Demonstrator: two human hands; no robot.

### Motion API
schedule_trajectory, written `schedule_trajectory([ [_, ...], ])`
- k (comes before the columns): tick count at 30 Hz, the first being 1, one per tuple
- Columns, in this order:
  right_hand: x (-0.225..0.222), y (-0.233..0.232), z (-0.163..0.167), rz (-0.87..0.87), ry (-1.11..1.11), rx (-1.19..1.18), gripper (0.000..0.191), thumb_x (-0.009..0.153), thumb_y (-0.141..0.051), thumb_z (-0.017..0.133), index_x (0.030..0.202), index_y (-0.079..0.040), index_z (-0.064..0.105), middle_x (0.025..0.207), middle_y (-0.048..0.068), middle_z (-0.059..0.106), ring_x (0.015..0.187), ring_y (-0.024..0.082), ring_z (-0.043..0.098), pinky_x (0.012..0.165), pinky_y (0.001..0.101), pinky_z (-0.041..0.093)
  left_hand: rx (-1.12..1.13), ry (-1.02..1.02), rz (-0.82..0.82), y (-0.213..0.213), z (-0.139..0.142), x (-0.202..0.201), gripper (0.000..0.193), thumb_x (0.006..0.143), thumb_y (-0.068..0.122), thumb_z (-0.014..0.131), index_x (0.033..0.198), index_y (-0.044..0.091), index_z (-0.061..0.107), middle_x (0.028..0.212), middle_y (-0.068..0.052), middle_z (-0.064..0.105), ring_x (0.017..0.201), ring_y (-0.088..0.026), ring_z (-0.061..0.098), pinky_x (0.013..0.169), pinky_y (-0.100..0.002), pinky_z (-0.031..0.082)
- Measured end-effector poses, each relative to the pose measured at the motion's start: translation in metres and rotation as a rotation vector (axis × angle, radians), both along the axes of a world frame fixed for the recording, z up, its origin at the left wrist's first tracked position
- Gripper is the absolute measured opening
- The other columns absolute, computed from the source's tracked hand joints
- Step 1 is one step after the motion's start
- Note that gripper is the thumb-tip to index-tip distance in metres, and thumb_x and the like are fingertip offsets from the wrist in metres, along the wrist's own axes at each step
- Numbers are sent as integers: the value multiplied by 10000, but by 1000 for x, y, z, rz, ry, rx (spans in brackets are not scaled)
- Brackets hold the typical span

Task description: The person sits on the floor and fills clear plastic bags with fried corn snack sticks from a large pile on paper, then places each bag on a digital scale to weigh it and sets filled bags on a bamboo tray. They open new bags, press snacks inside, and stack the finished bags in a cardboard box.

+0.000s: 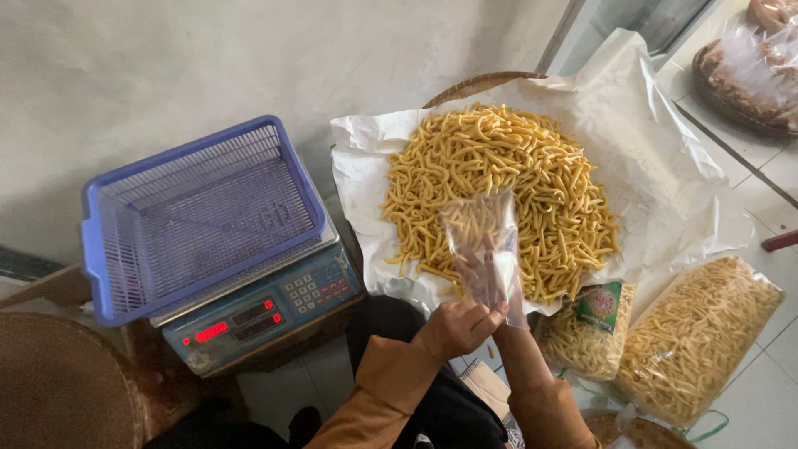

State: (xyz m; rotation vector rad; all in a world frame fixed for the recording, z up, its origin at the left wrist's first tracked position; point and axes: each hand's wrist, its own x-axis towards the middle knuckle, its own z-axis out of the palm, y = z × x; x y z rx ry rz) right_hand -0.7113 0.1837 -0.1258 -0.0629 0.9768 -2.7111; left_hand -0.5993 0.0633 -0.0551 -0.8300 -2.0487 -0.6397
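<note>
A clear plastic bag [486,241] stands upright in front of me, empty. My left hand [455,326] grips its lower edge from outside. My right hand [485,274] is pushed up inside the bag, seen blurred through the plastic, and spreads it. Behind the bag lies a heap of yellow fried snack sticks [507,187] on white paper [648,158] that lines a woven basket [478,83]. Both my sleeves are orange-brown.
A blue plastic basket [195,212] sits on a digital weighing scale [266,312] at the left. Two filled bags of snack sticks [694,333] lie at the right on the tiled floor. A woven tray [58,382] is at bottom left, wrapped goods [748,71] at top right.
</note>
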Motion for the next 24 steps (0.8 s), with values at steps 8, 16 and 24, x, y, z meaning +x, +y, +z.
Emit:
schedule_trajectory([
  [8, 5, -22, 34, 356, 98, 454, 719, 970, -131, 486, 1593, -259, 152, 1595, 151, 335, 1367, 330, 482, 1067, 425, 483, 63, -24, 96, -17, 16, 5, 399, 880, 59, 699, 1276, 17, 663, 776, -36, 509, 654, -198, 566, 564, -349, 495],
  [16, 67, 27, 106, 349, 847, 1269, 508, 931, 34, 501, 1436, -5, 518, 1503, 213, 536, 1429, 309, 468, 1119, 374, 433, 172, -172, 281, -17, 44, 5, 382, 938, 28, 664, 1319, 39, 660, 822, -72, 574, 672, -245, 624, 577, -365, 515],
  [24, 49, 122, 73, -448, 581, 675, 279, 1079, -72, 534, 1351, -24, 566, 1372, 104, 621, 1282, 201, 606, 1094, 380, 544, 265, -249, 366, -26, 52, -1, 291, 982, 40, 682, 1272, 60, 668, 932, -79, 676, 788, -271, 684, 657, -368, 560],
])
